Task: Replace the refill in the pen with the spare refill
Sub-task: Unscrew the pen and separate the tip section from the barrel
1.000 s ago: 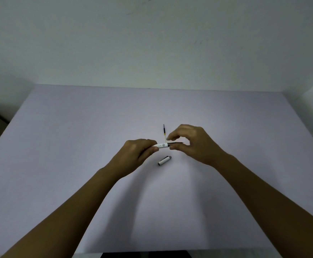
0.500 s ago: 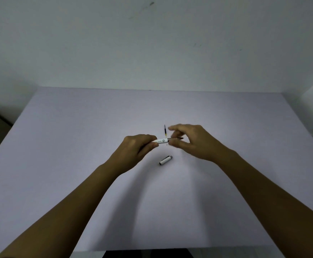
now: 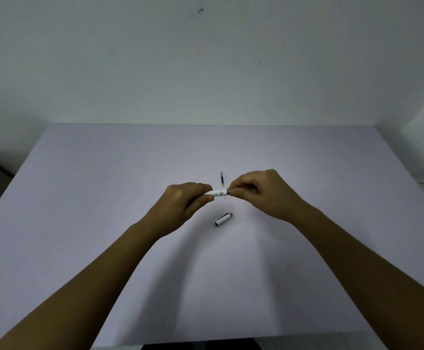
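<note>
Right hand has closed in since a moment ago; its fingers now pinch the short white printed pen barrel's end, left hand clamped on it. Looks like the refill's seating; thin black-and-yellow refill and white cap lie on the pale lilac counter.

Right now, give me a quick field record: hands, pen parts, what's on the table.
left hand: grips white pen barrel, held level above the table
right hand: fingertips pinched at the barrel's dark end
cap: lying on the table, nearer the person than the hands
refill: thin dark stick on the table beyond the barrel
refill inside barrel: cannot tell

Lavender table against scuffed white wall
</note>
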The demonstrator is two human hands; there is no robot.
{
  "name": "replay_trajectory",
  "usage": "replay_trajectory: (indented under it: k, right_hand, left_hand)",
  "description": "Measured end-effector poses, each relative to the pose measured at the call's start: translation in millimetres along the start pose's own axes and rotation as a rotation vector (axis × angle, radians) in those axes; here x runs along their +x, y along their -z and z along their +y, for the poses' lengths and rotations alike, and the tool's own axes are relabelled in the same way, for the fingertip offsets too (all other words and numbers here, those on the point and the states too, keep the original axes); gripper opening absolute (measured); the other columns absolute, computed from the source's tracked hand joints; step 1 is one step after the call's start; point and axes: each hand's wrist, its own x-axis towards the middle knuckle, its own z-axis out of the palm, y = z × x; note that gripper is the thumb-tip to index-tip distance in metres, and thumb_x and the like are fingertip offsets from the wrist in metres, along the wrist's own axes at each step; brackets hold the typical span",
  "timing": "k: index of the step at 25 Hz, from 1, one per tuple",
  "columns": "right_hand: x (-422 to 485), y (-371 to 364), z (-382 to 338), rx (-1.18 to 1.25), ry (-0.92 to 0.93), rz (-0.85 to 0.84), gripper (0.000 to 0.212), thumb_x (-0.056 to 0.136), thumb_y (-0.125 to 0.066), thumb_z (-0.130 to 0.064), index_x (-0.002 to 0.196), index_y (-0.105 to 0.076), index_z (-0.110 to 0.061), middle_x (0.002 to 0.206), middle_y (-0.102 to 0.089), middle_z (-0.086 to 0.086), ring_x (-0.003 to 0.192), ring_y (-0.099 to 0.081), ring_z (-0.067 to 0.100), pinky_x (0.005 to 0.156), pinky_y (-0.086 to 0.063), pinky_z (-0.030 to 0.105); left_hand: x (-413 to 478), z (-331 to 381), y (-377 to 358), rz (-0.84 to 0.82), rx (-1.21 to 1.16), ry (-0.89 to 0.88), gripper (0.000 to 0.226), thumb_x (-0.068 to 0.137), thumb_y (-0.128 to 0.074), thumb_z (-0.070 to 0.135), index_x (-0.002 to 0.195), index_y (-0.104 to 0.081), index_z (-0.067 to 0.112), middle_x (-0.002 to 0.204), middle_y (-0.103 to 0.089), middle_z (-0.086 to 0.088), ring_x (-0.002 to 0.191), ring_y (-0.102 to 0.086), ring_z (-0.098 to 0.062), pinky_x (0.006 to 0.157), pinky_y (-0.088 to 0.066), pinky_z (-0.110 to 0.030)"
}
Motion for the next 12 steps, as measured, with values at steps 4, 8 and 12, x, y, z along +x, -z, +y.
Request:
replay_trajectory:
  k: [4,8,12]
  right_hand:
    - [2.5,5.0,-3.5,0.036,0.006,0.026,0.018,0.075,-0.075,-0.029,0.09,-0.067,-0.023,0.081,-0.068,-0.005,0.075,-0.062,0.003,0.07,-0.047,0.009]
    - [5.5,3.7,-2.8,-0.034,0.003,0.007,0.014,0.082,-0.066,-0.031,0.084,-0.071,-0.018,0.07,-0.068,-0.006,0.06,-0.057,0.006,0.055,-0.04,0.011]
    - [6.1,5.3,-4.6,0.004,0.059,0.064,0.026,0.075,-0.074,-0.028,0.099,-0.065,-0.022,0.085,-0.066,-0.006,0.08,-0.061,0.004,0.074,-0.048,0.011]
  left_hand:
    - [3.1,-1.8,3.2,0.035,-0.01,0.006,0.01,0.092,-0.053,0.023,0.091,-0.06,0.017,0.06,-0.043,0.013,0.059,-0.042,0.0,0.057,-0.032,-0.008]
    - [3.5,-3.3,4.5,0.013,-0.022,0.013,0.011,0.093,-0.052,0.025,0.09,-0.06,0.019,0.06,-0.044,0.011,0.058,-0.041,-0.003,0.056,-0.032,-0.01]
    - [7.8,-2.1,6.3,0.027,-0.038,0.028,0.013,0.093,-0.05,0.025,0.086,-0.059,0.019,0.056,-0.042,0.009,0.055,-0.04,-0.006,0.053,-0.031,-0.011]
